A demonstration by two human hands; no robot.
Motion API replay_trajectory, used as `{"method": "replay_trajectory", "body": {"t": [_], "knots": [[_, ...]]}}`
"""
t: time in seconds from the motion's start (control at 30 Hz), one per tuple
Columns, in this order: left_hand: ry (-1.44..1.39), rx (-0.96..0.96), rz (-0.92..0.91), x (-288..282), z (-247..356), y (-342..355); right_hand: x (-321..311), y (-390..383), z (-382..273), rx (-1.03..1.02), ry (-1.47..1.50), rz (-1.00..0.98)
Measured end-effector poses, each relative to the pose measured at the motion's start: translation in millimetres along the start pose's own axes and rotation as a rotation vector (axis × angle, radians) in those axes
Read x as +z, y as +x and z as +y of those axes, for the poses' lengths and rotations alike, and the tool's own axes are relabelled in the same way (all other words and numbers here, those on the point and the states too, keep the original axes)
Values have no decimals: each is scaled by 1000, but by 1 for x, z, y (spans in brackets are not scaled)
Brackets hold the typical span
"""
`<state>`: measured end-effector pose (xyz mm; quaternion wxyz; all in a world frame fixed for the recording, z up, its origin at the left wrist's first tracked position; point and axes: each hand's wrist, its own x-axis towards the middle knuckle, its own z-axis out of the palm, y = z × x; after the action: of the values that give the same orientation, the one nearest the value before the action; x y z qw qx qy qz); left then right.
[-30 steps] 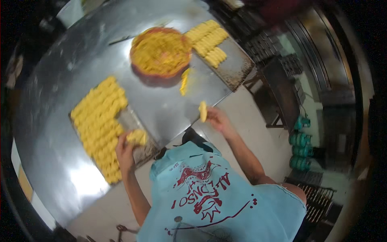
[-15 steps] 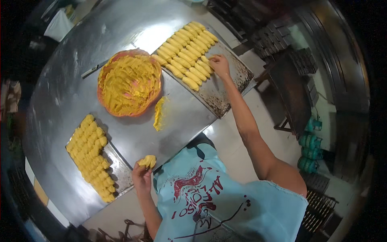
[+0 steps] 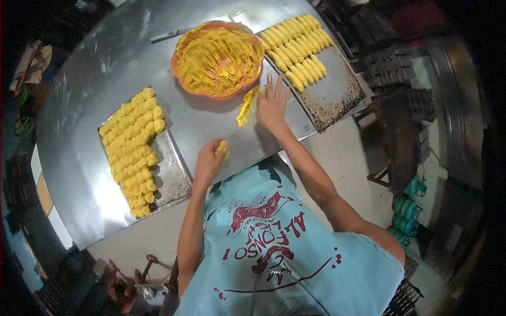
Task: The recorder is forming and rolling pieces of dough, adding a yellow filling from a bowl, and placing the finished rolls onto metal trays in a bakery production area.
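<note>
I wear a sleeveless light-blue cotton shirt (image 3: 295,247) with raw-cut armholes and a red-and-black printed graphic and lettering across the chest; both my arms are bare to the left hand (image 3: 208,160) and right hand (image 3: 272,105).

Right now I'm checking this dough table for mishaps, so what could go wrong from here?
The left hand holds a dough lump close to the table's near edge; it could drop to the floor. The right hand lies flat beside the loose dough strip and might squash it. The left tray sits near the table's edge, so a knock could tip it.
</note>
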<state>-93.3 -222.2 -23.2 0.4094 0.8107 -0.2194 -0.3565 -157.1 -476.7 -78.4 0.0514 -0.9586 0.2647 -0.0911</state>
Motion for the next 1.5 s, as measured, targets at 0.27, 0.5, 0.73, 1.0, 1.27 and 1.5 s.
{"method": "replay_trajectory", "body": {"t": [0.27,0.5,0.73,1.0,1.27,1.5], "knots": [[-23,232,64,41,-51,46,-44,-62,-84,202,-69,-185],[200,507,226,39,-54,36,-12,-151,-136,251,-95,-90],[363,545,109,38,-52,24,51,-182,-120,370,19,105],[383,605,113,29,-59,28,64,-179,-134,201,282,134],[35,280,-74,-1,-70,26,26,-164,-161,-9,69,-81],[322,381,254,15,-79,10,-23,-127,-40,179,-55,-285]]}}
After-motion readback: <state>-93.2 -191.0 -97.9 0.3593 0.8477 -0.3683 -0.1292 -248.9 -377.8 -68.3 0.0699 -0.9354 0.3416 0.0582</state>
